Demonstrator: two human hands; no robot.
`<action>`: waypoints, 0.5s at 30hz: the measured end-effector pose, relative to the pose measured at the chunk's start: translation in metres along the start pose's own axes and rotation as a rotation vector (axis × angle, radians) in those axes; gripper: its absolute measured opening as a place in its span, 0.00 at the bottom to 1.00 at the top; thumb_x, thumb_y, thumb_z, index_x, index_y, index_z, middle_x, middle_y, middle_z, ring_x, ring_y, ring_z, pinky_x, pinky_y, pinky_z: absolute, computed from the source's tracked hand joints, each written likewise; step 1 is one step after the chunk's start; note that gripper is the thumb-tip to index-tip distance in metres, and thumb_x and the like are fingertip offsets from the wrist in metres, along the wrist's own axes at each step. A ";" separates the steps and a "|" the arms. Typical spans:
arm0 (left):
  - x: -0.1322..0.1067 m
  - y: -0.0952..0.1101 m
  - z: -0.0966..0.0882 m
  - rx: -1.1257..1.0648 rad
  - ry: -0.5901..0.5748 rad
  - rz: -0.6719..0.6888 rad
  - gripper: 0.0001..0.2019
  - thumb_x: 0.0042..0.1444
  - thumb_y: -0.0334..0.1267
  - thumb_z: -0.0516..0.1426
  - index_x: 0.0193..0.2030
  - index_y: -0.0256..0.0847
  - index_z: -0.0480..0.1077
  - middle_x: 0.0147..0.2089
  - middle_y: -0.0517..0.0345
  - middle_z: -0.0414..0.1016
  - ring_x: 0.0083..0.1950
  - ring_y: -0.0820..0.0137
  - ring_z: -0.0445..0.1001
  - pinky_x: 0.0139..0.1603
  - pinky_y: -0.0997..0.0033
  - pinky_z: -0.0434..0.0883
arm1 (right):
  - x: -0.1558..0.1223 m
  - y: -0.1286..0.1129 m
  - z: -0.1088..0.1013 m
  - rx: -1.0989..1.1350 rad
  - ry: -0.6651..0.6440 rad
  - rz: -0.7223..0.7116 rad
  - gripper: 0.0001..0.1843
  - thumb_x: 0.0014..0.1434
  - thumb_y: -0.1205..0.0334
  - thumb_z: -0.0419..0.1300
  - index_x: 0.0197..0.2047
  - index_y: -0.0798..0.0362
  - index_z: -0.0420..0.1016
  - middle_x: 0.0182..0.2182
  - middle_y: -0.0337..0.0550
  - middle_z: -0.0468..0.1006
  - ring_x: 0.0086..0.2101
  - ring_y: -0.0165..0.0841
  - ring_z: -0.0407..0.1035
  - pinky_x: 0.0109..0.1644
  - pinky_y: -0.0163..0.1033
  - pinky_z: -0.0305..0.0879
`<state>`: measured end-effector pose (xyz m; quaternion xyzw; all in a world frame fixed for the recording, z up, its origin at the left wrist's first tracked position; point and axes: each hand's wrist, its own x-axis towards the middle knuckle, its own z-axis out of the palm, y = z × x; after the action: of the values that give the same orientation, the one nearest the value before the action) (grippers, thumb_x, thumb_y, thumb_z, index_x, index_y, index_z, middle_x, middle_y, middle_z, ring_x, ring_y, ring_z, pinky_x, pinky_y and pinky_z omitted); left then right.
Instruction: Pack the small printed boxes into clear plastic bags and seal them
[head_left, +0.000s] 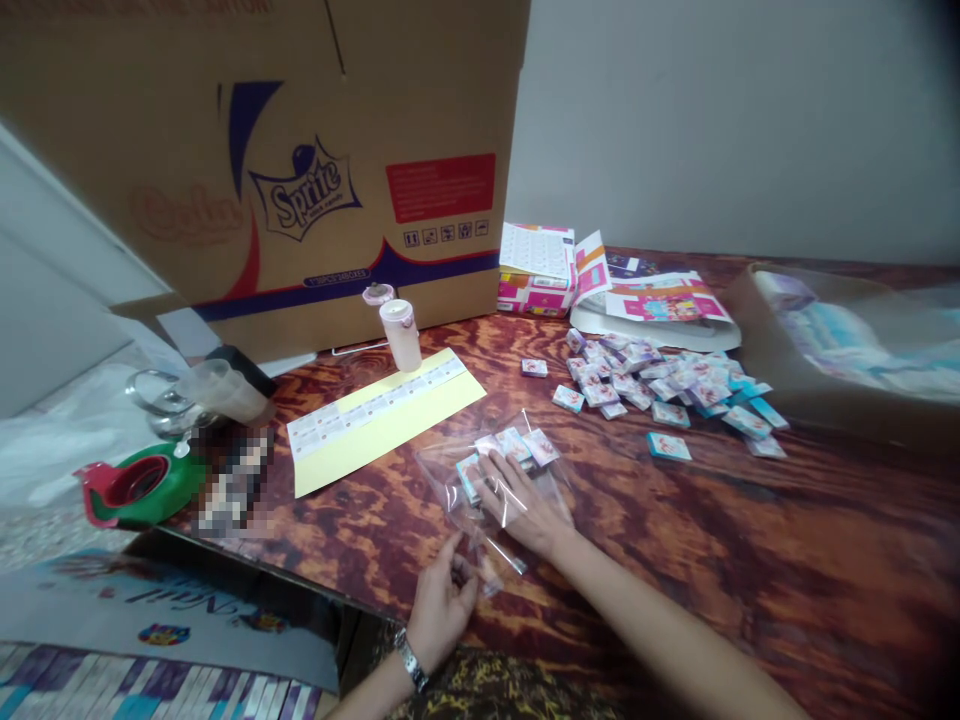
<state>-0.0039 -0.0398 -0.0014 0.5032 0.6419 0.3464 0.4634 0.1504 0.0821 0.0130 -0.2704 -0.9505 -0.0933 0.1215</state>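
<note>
A clear plastic bag (450, 470) lies on the wooden table (750, 560) with a few small packets (517, 445) inside it. My right hand (525, 505) lies flat on the bag, fingers stretched out and pressing it down. My left hand (442, 600), with a wristwatch, pinches the bag's near edge between thumb and fingers. A heap of several small pink and blue packets (660, 385) sits further right on the table.
A large Sprite carton (300, 170) stands at the back. In front of it are a small pink bottle (401, 335), a yellow label sheet (386, 415) and a green tape dispenser (142, 485). Printed boxes (536, 270) and a brown bag (825, 340) lie at right.
</note>
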 end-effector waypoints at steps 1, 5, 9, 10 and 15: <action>-0.001 0.000 0.000 0.003 0.001 0.006 0.27 0.49 0.35 0.52 0.57 0.30 0.56 0.29 0.59 0.70 0.31 0.71 0.70 0.37 0.70 0.67 | 0.001 -0.001 0.001 -0.003 0.001 0.007 0.27 0.57 0.76 0.46 0.61 0.60 0.53 0.58 0.60 0.59 0.59 0.44 0.50 0.58 0.56 0.54; -0.003 -0.002 0.000 -0.005 -0.006 0.012 0.26 0.50 0.36 0.52 0.57 0.31 0.57 0.29 0.58 0.70 0.32 0.71 0.70 0.37 0.71 0.67 | 0.004 -0.005 0.006 -0.010 0.028 0.075 0.26 0.58 0.76 0.45 0.60 0.63 0.55 0.56 0.61 0.62 0.58 0.43 0.53 0.57 0.54 0.56; -0.003 -0.001 -0.001 -0.022 0.002 -0.001 0.25 0.50 0.36 0.52 0.57 0.33 0.58 0.29 0.58 0.71 0.32 0.71 0.70 0.37 0.72 0.67 | 0.008 -0.007 0.011 0.022 0.055 0.127 0.27 0.58 0.75 0.46 0.61 0.61 0.54 0.54 0.59 0.65 0.56 0.43 0.55 0.56 0.54 0.56; -0.003 -0.002 -0.002 -0.023 -0.005 -0.009 0.25 0.50 0.36 0.52 0.57 0.33 0.58 0.30 0.57 0.71 0.31 0.71 0.70 0.37 0.72 0.67 | 0.009 -0.007 0.011 0.045 0.056 0.144 0.27 0.58 0.74 0.46 0.61 0.60 0.53 0.54 0.58 0.65 0.56 0.43 0.55 0.56 0.54 0.56; -0.003 -0.004 -0.010 -0.057 -0.033 -0.046 0.27 0.49 0.44 0.54 0.55 0.33 0.60 0.29 0.58 0.70 0.32 0.70 0.70 0.37 0.71 0.68 | 0.015 -0.006 0.006 0.063 0.043 0.215 0.26 0.59 0.71 0.45 0.62 0.57 0.52 0.54 0.55 0.65 0.57 0.40 0.53 0.58 0.51 0.55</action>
<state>-0.0150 -0.0434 -0.0014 0.4805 0.6353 0.3457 0.4959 0.1334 0.0857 0.0109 -0.3649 -0.9156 -0.0552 0.1595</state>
